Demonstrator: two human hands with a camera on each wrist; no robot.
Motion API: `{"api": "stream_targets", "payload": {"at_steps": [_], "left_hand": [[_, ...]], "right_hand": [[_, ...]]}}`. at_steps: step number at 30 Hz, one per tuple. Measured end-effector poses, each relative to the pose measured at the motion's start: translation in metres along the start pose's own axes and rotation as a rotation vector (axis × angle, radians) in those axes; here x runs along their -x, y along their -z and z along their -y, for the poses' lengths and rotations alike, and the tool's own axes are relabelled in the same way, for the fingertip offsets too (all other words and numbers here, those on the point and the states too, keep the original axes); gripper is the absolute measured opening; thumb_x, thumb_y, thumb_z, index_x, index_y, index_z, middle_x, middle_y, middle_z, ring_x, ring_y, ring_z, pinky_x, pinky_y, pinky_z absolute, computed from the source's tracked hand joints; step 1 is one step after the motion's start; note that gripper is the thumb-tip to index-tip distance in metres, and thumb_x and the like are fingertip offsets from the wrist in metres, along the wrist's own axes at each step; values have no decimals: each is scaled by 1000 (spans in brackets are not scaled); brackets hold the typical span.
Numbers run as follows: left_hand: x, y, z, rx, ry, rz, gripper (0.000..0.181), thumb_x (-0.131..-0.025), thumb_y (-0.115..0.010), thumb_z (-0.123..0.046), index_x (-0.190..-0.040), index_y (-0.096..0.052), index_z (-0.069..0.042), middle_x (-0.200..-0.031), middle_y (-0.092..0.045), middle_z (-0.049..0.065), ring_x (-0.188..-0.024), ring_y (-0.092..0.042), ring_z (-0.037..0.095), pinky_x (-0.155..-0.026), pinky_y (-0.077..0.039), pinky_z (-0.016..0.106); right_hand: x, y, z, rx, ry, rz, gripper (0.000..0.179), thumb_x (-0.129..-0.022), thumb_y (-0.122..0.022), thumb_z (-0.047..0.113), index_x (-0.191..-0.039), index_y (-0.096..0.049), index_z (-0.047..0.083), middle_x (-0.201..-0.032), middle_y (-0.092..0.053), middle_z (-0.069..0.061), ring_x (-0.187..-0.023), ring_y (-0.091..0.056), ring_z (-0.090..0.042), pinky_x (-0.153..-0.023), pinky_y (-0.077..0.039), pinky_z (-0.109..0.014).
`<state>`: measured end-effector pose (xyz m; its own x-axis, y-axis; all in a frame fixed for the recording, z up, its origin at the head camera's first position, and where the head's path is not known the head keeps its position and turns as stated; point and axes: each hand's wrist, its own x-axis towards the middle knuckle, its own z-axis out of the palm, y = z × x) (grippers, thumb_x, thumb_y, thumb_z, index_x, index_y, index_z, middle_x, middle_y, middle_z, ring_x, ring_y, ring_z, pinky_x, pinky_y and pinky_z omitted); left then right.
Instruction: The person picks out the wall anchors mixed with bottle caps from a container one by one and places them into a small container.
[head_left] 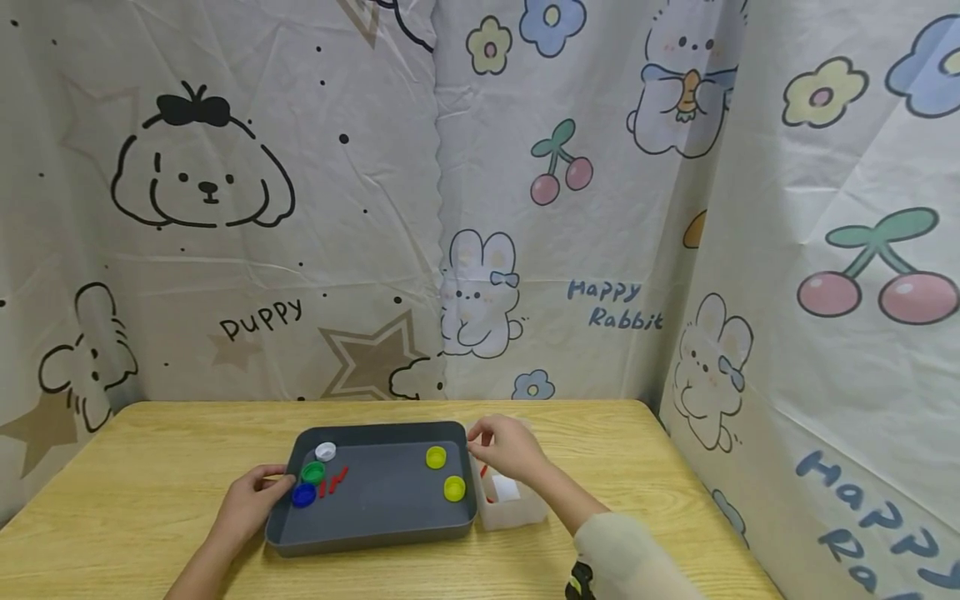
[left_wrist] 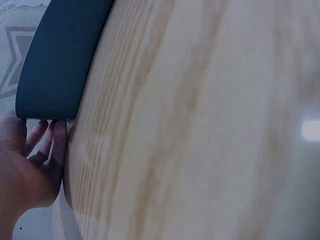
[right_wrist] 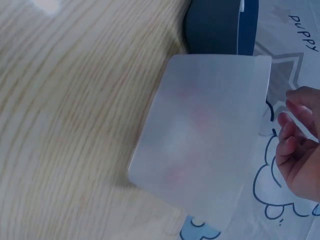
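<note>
My left hand (head_left: 251, 504) grips the left rim of a dark grey tray (head_left: 382, 500), thumb at the rim and fingers against the outer end wall (left_wrist: 59, 127). Inside, at the left, lie a white cap (head_left: 326, 452), a green cap (head_left: 313, 472) and a blue cap (head_left: 303, 495), with several short red sticks (head_left: 338, 479) beside them. Two yellow caps, an upper one (head_left: 436, 457) and a lower one (head_left: 454, 489), lie at the right. My right hand (head_left: 510, 450) hovers above a translucent box (head_left: 517, 518), fingers loosely bent; nothing shows between them.
The box stands against the tray's right end on the wooden table (head_left: 615, 467). Red pieces (head_left: 483, 472) and a white piece (head_left: 506, 487) show inside it. A printed curtain (head_left: 360, 250) hangs behind and at both sides of the table.
</note>
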<state>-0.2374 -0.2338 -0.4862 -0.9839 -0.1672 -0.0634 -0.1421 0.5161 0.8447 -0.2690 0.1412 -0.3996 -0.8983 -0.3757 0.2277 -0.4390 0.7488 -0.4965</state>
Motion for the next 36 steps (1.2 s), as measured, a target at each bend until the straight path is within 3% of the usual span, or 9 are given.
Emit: {"api": "stream_targets", "payload": {"at_steps": [13, 22, 36], "left_hand": [[0, 0, -1, 2, -4, -4, 52, -91, -56, -32, -124, -51, 8, -110, -60, 26, -97, -59, 30, -69, -44, 25], [0, 1, 0, 5, -5, -6, 52, -91, -56, -32, -124, -50, 8, -109, -60, 26, -96, -58, 30, -69, -44, 25], [0, 0, 0, 16, -4, -9, 52, -91, -56, -31, -124, -50, 8, -109, -60, 26, -96, -58, 29, -68, -44, 25]], "right_hand": [[-12, -22, 26, -21, 32, 66, 10, -86, -65, 21, -91, -71, 14, -82, -60, 5, -70, -49, -5, -62, -42, -20], [-20, -37, 42, -32, 41, 90, 7, -84, -68, 21, -88, -70, 15, -70, -54, 7, -60, -45, -4, -53, -39, -19], [-26, -64, 55, -12, 62, 121, 7, -86, -66, 25, -90, -70, 20, -73, -53, 10, -58, -44, -1, -54, -37, -18]]}}
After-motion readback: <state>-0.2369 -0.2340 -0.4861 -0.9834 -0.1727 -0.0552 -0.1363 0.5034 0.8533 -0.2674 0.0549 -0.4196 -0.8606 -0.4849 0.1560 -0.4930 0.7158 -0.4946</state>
